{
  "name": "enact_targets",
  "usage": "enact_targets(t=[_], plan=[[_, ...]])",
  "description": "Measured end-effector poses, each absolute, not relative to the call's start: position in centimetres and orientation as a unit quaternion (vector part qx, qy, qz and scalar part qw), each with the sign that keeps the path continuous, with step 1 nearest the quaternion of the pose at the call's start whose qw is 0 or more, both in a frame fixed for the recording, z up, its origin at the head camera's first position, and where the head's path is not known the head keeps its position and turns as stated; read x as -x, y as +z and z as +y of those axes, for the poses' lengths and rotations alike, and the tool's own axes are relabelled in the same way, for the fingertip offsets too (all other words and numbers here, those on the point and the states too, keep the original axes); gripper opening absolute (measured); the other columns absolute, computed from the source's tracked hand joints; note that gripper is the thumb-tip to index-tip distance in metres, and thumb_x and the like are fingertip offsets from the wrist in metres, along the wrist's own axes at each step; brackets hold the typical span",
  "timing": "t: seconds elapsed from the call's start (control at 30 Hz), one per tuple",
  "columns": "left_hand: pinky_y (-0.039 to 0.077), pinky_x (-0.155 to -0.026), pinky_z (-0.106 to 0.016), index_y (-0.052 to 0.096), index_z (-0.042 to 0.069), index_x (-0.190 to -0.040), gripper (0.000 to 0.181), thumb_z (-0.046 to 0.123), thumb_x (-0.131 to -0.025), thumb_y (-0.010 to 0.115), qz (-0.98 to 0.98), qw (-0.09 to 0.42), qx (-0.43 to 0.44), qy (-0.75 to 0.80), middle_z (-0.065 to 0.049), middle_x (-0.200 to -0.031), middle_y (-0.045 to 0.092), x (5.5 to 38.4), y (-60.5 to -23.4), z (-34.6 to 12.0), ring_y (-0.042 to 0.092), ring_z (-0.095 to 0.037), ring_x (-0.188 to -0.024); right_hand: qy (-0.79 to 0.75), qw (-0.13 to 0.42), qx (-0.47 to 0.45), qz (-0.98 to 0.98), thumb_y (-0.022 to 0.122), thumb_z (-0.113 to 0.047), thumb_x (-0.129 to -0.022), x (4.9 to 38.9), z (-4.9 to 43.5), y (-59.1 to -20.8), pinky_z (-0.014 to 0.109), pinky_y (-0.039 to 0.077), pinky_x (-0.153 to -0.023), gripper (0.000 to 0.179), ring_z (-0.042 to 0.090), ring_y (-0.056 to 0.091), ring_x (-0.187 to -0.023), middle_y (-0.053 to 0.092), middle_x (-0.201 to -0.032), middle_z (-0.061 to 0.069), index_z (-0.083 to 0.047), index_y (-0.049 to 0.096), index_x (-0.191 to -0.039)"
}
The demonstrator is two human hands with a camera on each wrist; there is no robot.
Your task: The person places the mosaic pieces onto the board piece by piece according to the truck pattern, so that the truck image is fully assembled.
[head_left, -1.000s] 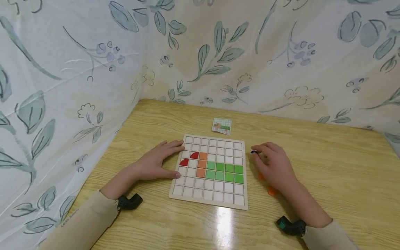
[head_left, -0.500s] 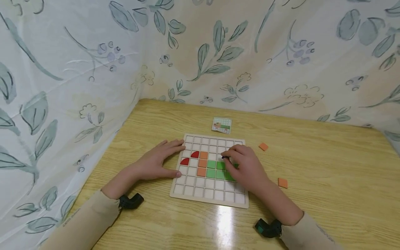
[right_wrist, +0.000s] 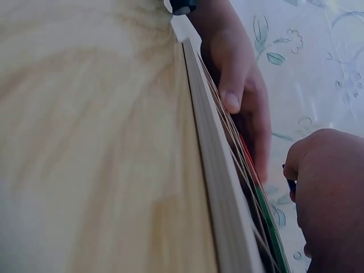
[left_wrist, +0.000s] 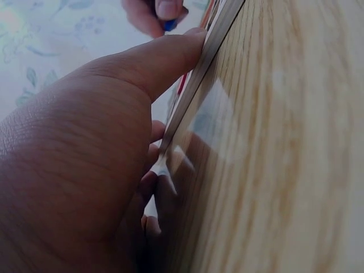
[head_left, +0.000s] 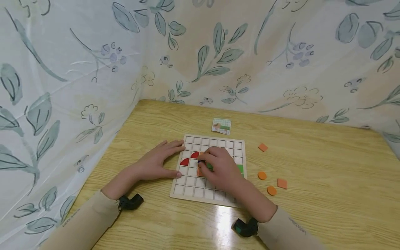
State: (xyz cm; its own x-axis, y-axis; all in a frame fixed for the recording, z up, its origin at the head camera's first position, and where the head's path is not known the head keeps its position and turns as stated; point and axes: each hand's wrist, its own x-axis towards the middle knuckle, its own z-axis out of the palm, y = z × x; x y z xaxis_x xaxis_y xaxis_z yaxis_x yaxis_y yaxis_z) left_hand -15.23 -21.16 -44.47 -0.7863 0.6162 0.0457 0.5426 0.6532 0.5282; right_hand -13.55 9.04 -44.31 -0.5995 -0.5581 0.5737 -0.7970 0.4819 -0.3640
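A pale wooden grid board (head_left: 190, 191) lies on the table. My left hand (head_left: 153, 163) rests along its left side, fingers extended, with fingertips and thumb at the edge. My right hand (head_left: 221, 169) is over the middle of the board and pinches a small dark blue piece (left_wrist: 170, 25) between thumb and fingers, close to the orange squares. Two red quarter-round tiles (head_left: 185, 162) sit in cells at the left. Orange square tiles (head_left: 200, 172) and green square tiles (head_left: 240, 169) fill other cells, partly hidden by the right hand.
Right of the board lie two loose orange squares (head_left: 282, 183) and two orange round pieces (head_left: 272, 190). A small picture card (head_left: 221, 126) with a coloured grid lies behind the board. Leaf-patterned cloth (head_left: 200, 52) hangs along the back and left of the table.
My right hand has moved left from beside the board to over its middle, carrying the blue piece. The loose orange pieces it covered now show. My left hand has stayed at the board's edge.
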Motion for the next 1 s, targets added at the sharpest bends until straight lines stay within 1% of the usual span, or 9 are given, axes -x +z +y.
enact_targets(t=[0.13, 0.23, 0.37, 0.5, 0.6, 0.83, 1.0], plan=[[0.007, -0.136, -0.049, 0.045, 0.022, -0.169, 0.097, 0.068, -0.091, 0.081, 0.906, 0.071, -0.320, 0.267, 0.005, -0.179, 0.027, 15.2, -44.4, -21.2, 0.022, -0.020, -0.165, 0.303, 0.187, -0.411, -0.839, 0.077, -0.009, -0.097, 13.7, 7.9, -44.4, 0.040, 0.056, -0.086, 0.011, 0.018, 0.066, -0.089, 0.071, -0.097, -0.001, -0.010, 0.084, -0.106], [0.007, -0.136, -0.051, 0.045, 0.020, -0.169, 0.097, 0.066, -0.091, 0.082, 0.905, 0.071, -0.320, 0.271, 0.004, -0.179, 0.028, 15.1, -44.3, -21.2, 0.023, -0.021, -0.165, 0.293, 0.170, -0.408, -0.848, 0.077, -0.009, -0.097, 13.7, 7.3, -44.4, 0.039, 0.055, -0.085, 0.012, 0.016, 0.064, -0.088, 0.071, -0.097, -0.002, -0.011, 0.084, -0.107], [0.008, -0.136, -0.050, 0.045, 0.020, -0.169, 0.096, 0.065, -0.092, 0.082, 0.906, 0.072, -0.320, 0.269, 0.004, -0.179, 0.028, 15.1, -44.2, -21.1, 0.022, -0.021, -0.166, 0.276, 0.138, -0.397, -0.864, 0.077, -0.011, -0.099, 13.8, 6.9, -44.5, 0.038, 0.053, -0.083, 0.012, 0.014, 0.064, -0.090, 0.071, -0.099, -0.005, -0.015, 0.083, -0.108], [0.008, -0.136, -0.051, 0.046, 0.020, -0.168, 0.096, 0.065, -0.091, 0.082, 0.906, 0.073, -0.318, 0.268, 0.004, -0.179, 0.028, 15.0, -44.1, -21.1, 0.022, -0.022, -0.166, 0.257, 0.121, -0.393, -0.875, 0.076, -0.014, -0.100, 14.0, 6.7, -44.6, 0.039, 0.053, -0.085, 0.012, 0.016, 0.065, -0.095, 0.071, -0.102, -0.005, -0.016, 0.083, -0.109], [0.009, -0.135, -0.052, 0.046, 0.019, -0.168, 0.096, 0.064, -0.091, 0.082, 0.906, 0.074, -0.318, 0.269, 0.004, -0.179, 0.029, 15.0, -44.0, -21.1, 0.023, -0.023, -0.165, 0.253, 0.120, -0.393, -0.876, 0.075, -0.014, -0.101, 14.0, 6.6, -44.6, 0.040, 0.054, -0.086, 0.012, 0.018, 0.066, -0.097, 0.071, -0.102, -0.004, -0.016, 0.083, -0.110], [0.008, -0.135, -0.052, 0.045, 0.019, -0.169, 0.097, 0.064, -0.091, 0.083, 0.905, 0.074, -0.321, 0.268, 0.004, -0.179, 0.029, 15.0, -43.9, -21.1, 0.023, -0.023, -0.165, 0.250, 0.131, -0.404, -0.870, 0.075, -0.016, -0.101, 13.7, 6.5, -44.5, 0.039, 0.052, -0.083, 0.011, 0.019, 0.066, -0.096, 0.073, -0.104, -0.004, -0.015, 0.083, -0.108], [0.007, -0.136, -0.052, 0.044, 0.019, -0.169, 0.098, 0.064, -0.091, 0.082, 0.906, 0.079, -0.319, 0.267, 0.005, -0.179, 0.028, 14.9, -43.9, -21.2, 0.021, -0.022, -0.166, 0.244, 0.125, -0.400, -0.875, 0.076, -0.018, -0.101, 13.5, 6.5, -44.6, 0.038, 0.052, -0.085, 0.010, 0.018, 0.064, -0.097, 0.073, -0.107, -0.005, -0.016, 0.083, -0.109]])
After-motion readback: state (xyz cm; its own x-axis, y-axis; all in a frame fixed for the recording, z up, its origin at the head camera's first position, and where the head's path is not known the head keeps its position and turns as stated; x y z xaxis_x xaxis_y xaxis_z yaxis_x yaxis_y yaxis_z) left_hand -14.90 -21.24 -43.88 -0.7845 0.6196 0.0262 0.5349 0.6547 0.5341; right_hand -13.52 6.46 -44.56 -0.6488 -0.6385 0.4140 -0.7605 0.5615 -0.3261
